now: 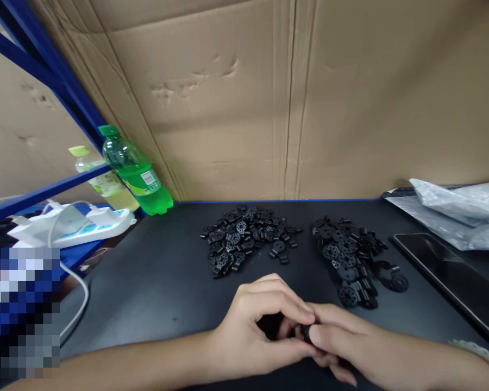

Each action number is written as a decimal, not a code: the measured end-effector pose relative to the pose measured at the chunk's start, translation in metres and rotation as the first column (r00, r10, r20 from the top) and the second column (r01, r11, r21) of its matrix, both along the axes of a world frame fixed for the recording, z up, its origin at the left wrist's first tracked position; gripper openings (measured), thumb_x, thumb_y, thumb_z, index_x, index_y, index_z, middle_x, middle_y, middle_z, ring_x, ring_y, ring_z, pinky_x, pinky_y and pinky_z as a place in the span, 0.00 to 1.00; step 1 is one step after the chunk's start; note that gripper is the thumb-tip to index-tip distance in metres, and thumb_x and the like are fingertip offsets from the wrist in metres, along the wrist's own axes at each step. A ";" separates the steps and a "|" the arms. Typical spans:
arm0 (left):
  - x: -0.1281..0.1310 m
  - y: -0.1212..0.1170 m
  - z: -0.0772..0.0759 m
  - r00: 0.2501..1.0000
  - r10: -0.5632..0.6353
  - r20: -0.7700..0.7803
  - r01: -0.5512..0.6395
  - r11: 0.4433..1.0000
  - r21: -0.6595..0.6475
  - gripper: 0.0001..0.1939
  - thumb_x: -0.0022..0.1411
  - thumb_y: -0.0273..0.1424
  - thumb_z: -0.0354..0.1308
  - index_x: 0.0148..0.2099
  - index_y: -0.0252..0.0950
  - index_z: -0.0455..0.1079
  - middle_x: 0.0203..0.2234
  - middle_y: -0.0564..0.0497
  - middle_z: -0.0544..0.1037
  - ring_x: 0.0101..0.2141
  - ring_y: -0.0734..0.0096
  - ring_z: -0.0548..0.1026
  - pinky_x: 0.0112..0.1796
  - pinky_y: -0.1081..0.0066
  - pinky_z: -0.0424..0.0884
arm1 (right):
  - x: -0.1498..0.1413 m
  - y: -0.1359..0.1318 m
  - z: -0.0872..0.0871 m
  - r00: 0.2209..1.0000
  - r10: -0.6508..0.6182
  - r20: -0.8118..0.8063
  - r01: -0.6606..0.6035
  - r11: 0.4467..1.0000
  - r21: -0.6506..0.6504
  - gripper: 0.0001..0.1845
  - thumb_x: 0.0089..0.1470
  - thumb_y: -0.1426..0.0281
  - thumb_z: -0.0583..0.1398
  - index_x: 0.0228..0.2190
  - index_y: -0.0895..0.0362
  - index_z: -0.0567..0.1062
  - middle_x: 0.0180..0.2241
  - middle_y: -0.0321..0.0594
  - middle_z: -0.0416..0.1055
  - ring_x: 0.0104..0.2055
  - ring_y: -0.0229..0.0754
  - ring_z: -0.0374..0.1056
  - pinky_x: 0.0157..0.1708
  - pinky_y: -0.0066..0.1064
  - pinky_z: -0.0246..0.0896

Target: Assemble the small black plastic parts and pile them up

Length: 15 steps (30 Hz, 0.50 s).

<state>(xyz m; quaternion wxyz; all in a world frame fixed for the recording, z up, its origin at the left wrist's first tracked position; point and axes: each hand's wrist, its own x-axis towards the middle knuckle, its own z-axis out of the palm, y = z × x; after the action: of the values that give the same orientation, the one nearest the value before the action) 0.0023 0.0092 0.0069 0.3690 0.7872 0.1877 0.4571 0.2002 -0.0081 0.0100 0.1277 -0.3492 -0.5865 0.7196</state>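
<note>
My left hand (pixel 264 326) and my right hand (pixel 338 336) meet low in the middle of the view, fingertips together. Between them is a small black plastic part (pixel 306 332), mostly hidden by the fingers; only a dark edge shows. Both hands pinch at it. Beyond the hands lies a loose pile of black plastic parts (pixel 244 233), each with a round perforated disc and a short tab. A second pile of similar black parts (pixel 346 255) sits to its right, behind my right hand.
A black phone (pixel 452 277) and grey plastic bags (pixel 456 212) lie at the right. On the left stand a green bottle (pixel 140 179), a pale yellow bottle (pixel 110 184) and a white power strip (pixel 101 225) with a cable, beside a blue frame (pixel 57 187). Cardboard (pixel 228 108) walls the back.
</note>
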 end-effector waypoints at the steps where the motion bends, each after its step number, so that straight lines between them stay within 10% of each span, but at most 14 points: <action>1: 0.000 0.000 0.000 1.000 -0.008 0.007 0.008 1.000 -0.005 0.08 0.57 0.33 0.69 0.38 0.34 0.78 0.31 0.42 0.84 0.31 0.65 0.80 0.35 0.67 0.74 | 0.000 0.000 0.001 1.000 0.004 0.012 -0.005 1.000 0.004 0.17 0.61 0.56 0.51 0.41 0.56 0.67 0.30 0.33 0.57 0.27 0.34 0.53 0.26 0.26 0.52; 8: 0.002 0.001 -0.011 0.997 0.026 0.075 -0.022 0.998 -0.058 0.11 0.47 0.23 0.72 0.32 0.33 0.73 0.27 0.45 0.82 0.28 0.67 0.78 0.33 0.70 0.71 | -0.004 0.002 0.018 0.999 0.043 -0.018 -0.043 0.999 -0.013 0.08 0.56 0.64 0.51 0.34 0.56 0.65 0.29 0.34 0.56 0.29 0.36 0.52 0.28 0.27 0.55; 15: 0.003 -0.002 -0.014 0.988 0.032 0.151 -0.008 0.987 -0.159 0.12 0.46 0.17 0.63 0.32 0.35 0.68 0.30 0.44 0.82 0.29 0.69 0.76 0.28 0.75 0.72 | -0.004 0.013 -0.028 0.986 0.033 -0.166 -0.049 0.994 -0.095 0.19 0.47 0.62 0.58 0.41 0.56 0.69 0.29 0.37 0.64 0.26 0.37 0.58 0.22 0.24 0.53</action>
<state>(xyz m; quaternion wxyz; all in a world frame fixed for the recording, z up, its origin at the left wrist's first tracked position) 0.0052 0.0072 -0.0067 0.4388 0.7161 0.2024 0.5036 0.1964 0.0051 -0.0184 0.1432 -0.2827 -0.5448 0.7764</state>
